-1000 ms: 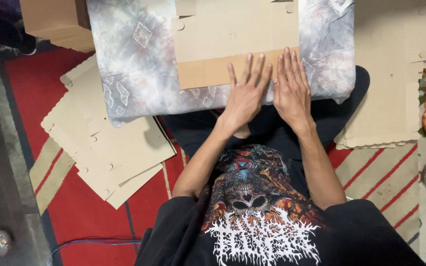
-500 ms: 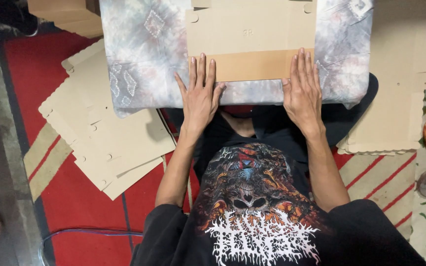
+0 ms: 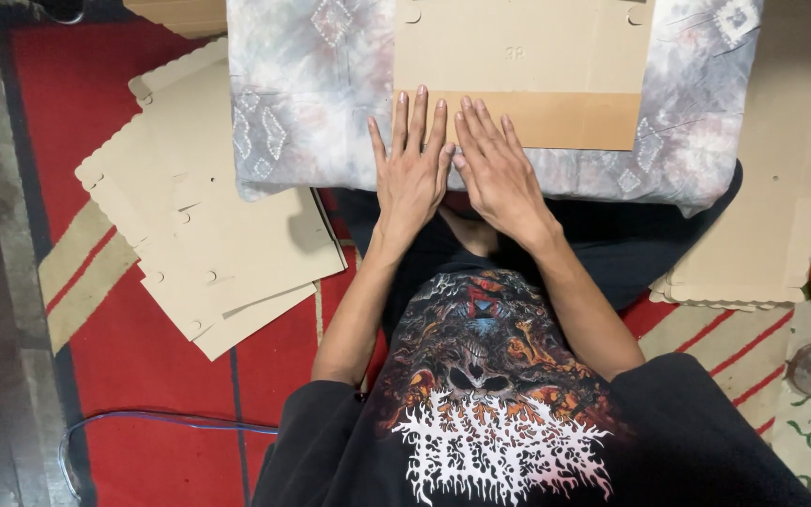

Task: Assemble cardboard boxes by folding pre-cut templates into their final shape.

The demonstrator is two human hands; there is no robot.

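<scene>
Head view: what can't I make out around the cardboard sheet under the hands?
- Cardboard sheet: far end cut off by the top edge.
- Folded strip: near left part hidden under the left hand and right hand.
- Cushion: underside and support hidden.
- Right cardboard stack: count too fine.

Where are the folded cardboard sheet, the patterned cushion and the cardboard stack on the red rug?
folded cardboard sheet (image 3: 527,56), head view, pale upper panel.
patterned cushion (image 3: 312,103), head view, bare cloth left of the sheet.
cardboard stack (image 3: 208,235), head view, top sheet's middle.

Flat tan cardboard sheet (image 3: 524,70), near edge folded.
</scene>
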